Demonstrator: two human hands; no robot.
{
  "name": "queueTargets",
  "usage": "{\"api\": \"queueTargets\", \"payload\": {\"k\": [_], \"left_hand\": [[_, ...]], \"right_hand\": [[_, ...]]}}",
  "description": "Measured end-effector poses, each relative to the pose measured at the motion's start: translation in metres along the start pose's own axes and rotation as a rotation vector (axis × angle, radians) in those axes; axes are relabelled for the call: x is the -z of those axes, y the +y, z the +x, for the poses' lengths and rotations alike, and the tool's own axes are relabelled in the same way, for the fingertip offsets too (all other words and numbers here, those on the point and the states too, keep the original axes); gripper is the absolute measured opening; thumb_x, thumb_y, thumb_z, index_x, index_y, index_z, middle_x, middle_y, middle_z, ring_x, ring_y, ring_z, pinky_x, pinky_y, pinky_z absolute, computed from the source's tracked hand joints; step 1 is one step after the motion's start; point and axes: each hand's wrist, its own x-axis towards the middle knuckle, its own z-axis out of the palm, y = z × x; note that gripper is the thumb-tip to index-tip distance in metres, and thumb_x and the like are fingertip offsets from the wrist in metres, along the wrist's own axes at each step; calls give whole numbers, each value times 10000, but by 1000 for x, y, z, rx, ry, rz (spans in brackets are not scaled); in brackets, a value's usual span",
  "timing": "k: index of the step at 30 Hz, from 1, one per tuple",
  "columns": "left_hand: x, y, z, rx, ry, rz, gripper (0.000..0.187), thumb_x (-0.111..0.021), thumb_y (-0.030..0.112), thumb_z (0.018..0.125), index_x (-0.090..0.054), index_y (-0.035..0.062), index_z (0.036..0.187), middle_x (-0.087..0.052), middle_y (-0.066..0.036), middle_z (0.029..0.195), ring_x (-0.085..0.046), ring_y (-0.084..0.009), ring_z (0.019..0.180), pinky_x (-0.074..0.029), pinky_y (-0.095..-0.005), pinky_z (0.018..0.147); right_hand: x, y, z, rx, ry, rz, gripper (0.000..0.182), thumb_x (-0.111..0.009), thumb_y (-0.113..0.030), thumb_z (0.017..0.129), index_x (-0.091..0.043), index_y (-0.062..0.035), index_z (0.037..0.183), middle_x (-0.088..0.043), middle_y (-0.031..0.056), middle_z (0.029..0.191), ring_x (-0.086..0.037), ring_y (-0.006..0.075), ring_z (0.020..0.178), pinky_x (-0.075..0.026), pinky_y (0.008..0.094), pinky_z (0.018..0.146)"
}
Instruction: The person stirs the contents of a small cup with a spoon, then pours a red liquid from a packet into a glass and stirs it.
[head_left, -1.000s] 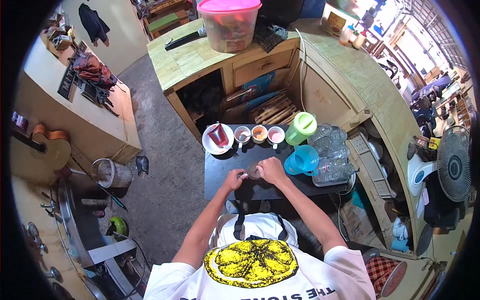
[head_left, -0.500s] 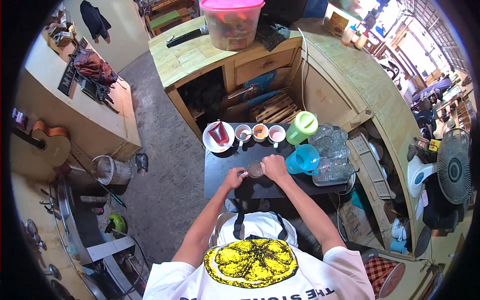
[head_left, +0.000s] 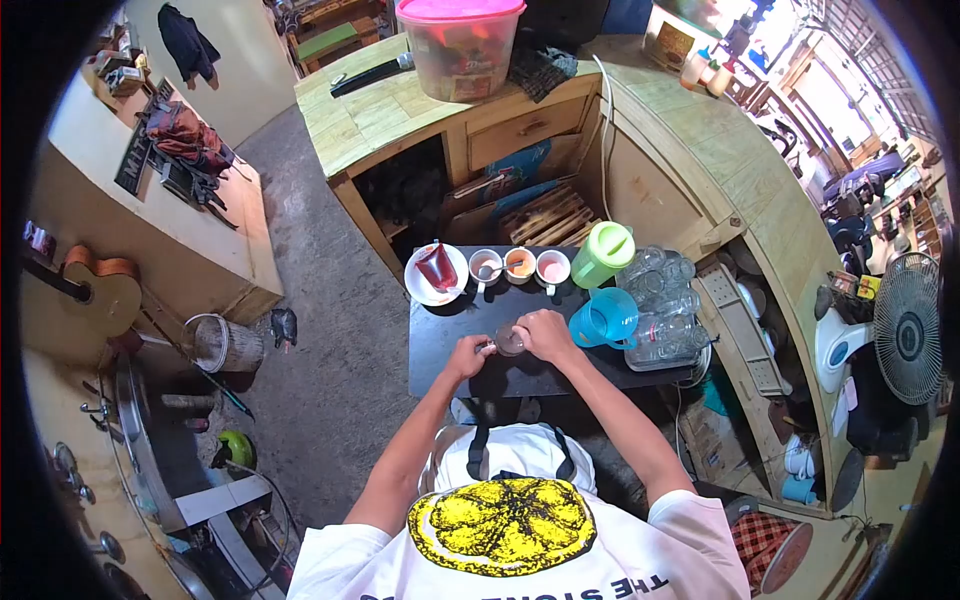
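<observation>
A clear glass mug stands between my two hands near the middle of the dark tabletop. My left hand is closed at its left side, with the fingers around what looks like the handle. My right hand is closed over the mug's right side at the rim; whether a cloth is under those fingers is too small to tell. Just right of that hand is a blue plastic pitcher. Behind the hands are several cups, among them a white cup, and a white plate bearing a packet of red liquid.
A green lidded pitcher and a tray of upturned glasses crowd the table's right side. The wooden counter curves behind the table and along its right. A fan stands far right, a bucket on the left floor.
My right hand has shifted slightly left and down around the mug's rim, its fingers now over the glass. My left hand stays at the handle.
</observation>
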Motion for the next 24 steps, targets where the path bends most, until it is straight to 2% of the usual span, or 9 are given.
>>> {"api": "queueTargets", "payload": {"k": [2, 5, 8, 11, 14, 17, 20, 24], "left_hand": [[-2, -8, 1, -18, -4, -12, 219, -659, 203, 900, -719, 17, 1000, -718, -190, 935, -689, -336, 875, -512, -424, 805], [4, 5, 0, 37, -34, 11, 224, -662, 196, 879, -710, 18, 1007, -713, -202, 960, -688, -365, 935, -514, -426, 851], [2, 0, 0, 11, -11, -4, 221, -662, 198, 881, -710, 22, 1007, -714, -200, 960, -687, -366, 934, -514, -428, 853], [4, 8, -1, 47, -28, 5, 215, -662, 194, 883, -709, 24, 1006, -713, -200, 956, -687, -369, 932, -513, -431, 848], [3, 4, 0, 44, -32, 6, 211, -663, 187, 884, -707, 20, 1006, -711, -206, 957, -686, -372, 935, -510, -433, 844], [1, -2, 1, 35, -22, -8, 211, -665, 184, 885, -706, 18, 1010, -709, -212, 956, -684, -375, 935, -507, -439, 836], [1, 1, -1, 37, -1, -13, 218, -666, 188, 887, -704, 17, 1017, -707, -217, 951, -684, -378, 926, -507, -443, 828], [-3, -9, 1, 14, -6, -21, 222, -664, 189, 890, -702, 15, 1022, -707, -218, 941, -686, -378, 912, -507, -443, 819]], "right_hand": [[3, -3, 2, -25, 79, -19, 217, -677, -234, 828, -722, -48, 725, -679, 186, 725, -676, 373, 718, -533, 485, 688], [0, 1, 1, -68, -92, -196, 209, -680, -232, 826, -730, -51, 736, -677, 190, 720, -676, 373, 727, -534, 483, 690], [0, 1, -1, -33, -80, -64, 226, -687, -245, 822, -730, -40, 736, -678, 184, 714, -677, 371, 725, -533, 485, 685], [1, -3, 1, -96, 36, 18, 225, -688, -243, 814, -729, -38, 731, -675, 197, 714, -677, 380, 724, -540, 487, 694], [-4, 3, 1, -118, -5, -159, 231, -679, -243, 820, -733, -33, 741, -679, 197, 726, -677, 383, 728, -541, 488, 696], [-1, 2, -1, -80, -92, -121, 237, -677, -248, 825, -731, -33, 738, -680, 198, 729, -676, 384, 729, -540, 487, 696], [-2, -1, -1, -50, -11, 29, 245, -682, -249, 821, -728, -25, 733, -679, 198, 727, -677, 383, 728, -539, 491, 696], [-2, 1, 0, -116, -18, -89, 225, -677, -236, 817, -731, -33, 738, -677, 203, 727, -675, 387, 736, -539, 492, 702]]}}
